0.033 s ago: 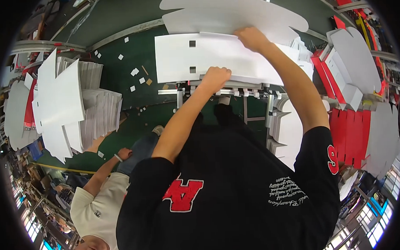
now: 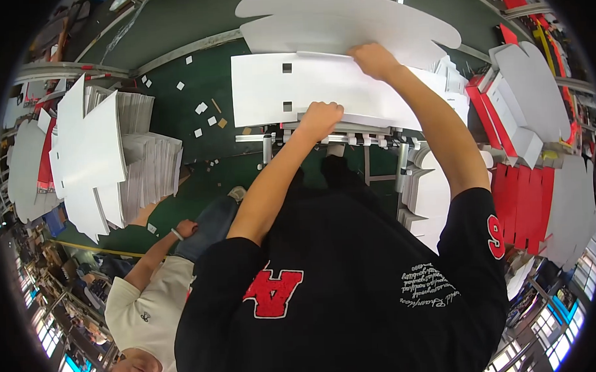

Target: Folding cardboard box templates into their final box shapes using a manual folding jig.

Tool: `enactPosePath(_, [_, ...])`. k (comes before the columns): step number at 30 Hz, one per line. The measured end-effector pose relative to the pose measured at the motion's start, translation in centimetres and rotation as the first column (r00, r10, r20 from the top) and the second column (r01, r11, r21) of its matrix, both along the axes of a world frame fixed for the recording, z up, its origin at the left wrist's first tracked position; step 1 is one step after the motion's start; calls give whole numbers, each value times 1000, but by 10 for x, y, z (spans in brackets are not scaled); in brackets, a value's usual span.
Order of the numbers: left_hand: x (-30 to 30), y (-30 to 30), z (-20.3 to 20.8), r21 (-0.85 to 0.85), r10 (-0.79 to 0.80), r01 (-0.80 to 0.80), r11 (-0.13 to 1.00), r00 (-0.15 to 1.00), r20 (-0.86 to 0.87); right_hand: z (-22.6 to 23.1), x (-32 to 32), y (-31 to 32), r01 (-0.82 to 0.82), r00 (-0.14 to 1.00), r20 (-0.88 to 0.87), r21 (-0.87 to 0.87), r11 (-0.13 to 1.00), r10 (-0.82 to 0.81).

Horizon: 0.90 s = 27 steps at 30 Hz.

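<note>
A long white cardboard blank (image 2: pixel 258 89) with two small square cut-outs lies across the stand in front of me. My left hand (image 2: pixel 320 119) is closed on its near edge, at a raised fold, with the fingertips out of sight. My right hand (image 2: pixel 374 60) grips the folded-up flap along the far edge, its fingers curled and partly hidden. Behind the blank stands a larger grey-white board (image 2: pixel 345 20) with rounded ends. White cardboard edges (image 2: pixel 448 76) fan out at the blank's right end.
Left stands a tall stack of white cut boards (image 2: pixel 136 152). Red-and-white cardboard pieces (image 2: pixel 521 191) are at the right, above a white pile (image 2: pixel 423 201). A metal frame (image 2: pixel 368 141) runs under the blank. Paper scraps litter the green floor (image 2: pixel 198 150). A co-worker (image 2: pixel 151 296) is at my lower left.
</note>
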<state>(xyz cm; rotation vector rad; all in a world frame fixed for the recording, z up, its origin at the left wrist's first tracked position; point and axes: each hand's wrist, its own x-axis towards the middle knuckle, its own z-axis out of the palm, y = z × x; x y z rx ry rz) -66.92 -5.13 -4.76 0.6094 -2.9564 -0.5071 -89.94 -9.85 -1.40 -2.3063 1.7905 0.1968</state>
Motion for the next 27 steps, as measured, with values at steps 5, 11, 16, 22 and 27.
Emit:
enactPosePath(5, [20, 14, -13, 41, 70, -72, 997, 996, 53, -14, 27, 7, -73, 996, 48, 12, 997, 72])
enactPosePath(11, [12, 20, -15, 40, 33, -43, 998, 973, 229, -75, 41, 35, 33, 997, 71, -105, 994, -25])
enactPosePath(16, [13, 8, -29, 19, 55, -64, 998, 953, 297, -64, 45, 13, -37, 989, 141, -49, 998, 44])
enactPosePath(22, [17, -10, 18, -19, 270, -274, 962, 958, -100, -103, 27, 33, 83, 966, 252, -84, 993, -59])
enactPosePath(27, [51, -45, 42, -313, 813, -795, 520, 573, -105, -84, 33, 28, 80, 989, 132, -46, 996, -73])
